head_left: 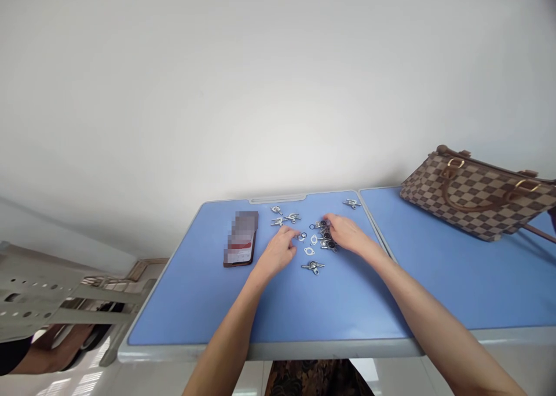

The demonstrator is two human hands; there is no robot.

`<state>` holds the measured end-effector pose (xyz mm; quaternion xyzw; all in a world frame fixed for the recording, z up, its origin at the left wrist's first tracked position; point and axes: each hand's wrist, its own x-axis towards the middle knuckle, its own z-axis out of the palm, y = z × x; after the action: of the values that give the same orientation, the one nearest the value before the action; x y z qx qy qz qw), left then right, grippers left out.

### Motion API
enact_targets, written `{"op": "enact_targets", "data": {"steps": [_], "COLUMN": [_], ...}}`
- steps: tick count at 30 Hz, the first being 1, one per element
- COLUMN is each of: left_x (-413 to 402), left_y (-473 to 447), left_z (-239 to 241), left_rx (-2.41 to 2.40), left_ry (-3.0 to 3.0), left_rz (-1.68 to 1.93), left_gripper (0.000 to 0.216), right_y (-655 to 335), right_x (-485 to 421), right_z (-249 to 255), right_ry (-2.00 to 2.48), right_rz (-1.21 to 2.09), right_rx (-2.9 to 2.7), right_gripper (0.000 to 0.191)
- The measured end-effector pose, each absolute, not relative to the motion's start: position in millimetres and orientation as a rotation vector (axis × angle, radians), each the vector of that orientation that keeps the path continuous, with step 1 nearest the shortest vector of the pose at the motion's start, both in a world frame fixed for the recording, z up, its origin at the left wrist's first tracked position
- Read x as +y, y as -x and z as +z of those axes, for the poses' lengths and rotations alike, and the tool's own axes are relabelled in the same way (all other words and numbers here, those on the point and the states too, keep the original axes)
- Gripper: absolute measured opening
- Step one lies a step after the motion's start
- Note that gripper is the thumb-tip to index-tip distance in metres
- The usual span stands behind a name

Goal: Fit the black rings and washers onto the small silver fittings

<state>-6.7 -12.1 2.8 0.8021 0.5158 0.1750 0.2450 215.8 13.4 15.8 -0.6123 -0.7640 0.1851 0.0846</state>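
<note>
Both forearms reach over the blue table (195,303), left hand (280,250) half-curled beside a small ring (303,235), right hand (347,234) fingers-down on the metal fittings (326,239) at mid-table, actual grip unclear; these look light, stiff, slippery, best pinched at the edges, with a phone (241,238) and a handbag (478,193) beyond.
</note>
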Motion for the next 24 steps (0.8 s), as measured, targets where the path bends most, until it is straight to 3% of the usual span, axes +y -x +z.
{"op": "enact_targets", "data": {"steps": [9,13,19,24], "left_x": [-14,-15,-16,-16], "left_y": [6,7,9,10], "left_z": [2,2,5,6], "left_rx": [1.398,1.413,1.411,1.404], "left_ry": [-2.165,-2.128,-2.099,-2.101], "left_rz": [0.513,0.534,0.522,0.526], "left_gripper": [0.048,0.044,0.040,0.040], "right_y": [-208,-229,-249,-240], "right_x": [10,12,13,10], "right_z": [12,26,29,25], "right_ry": [1.566,1.591,1.733,1.666], "right_rz": [0.553,0.602,1.195,1.295], "right_rx": [-2.304,-2.330,-2.353,-2.280], "right_gripper": [0.046,0.034,0.025,0.027]}}
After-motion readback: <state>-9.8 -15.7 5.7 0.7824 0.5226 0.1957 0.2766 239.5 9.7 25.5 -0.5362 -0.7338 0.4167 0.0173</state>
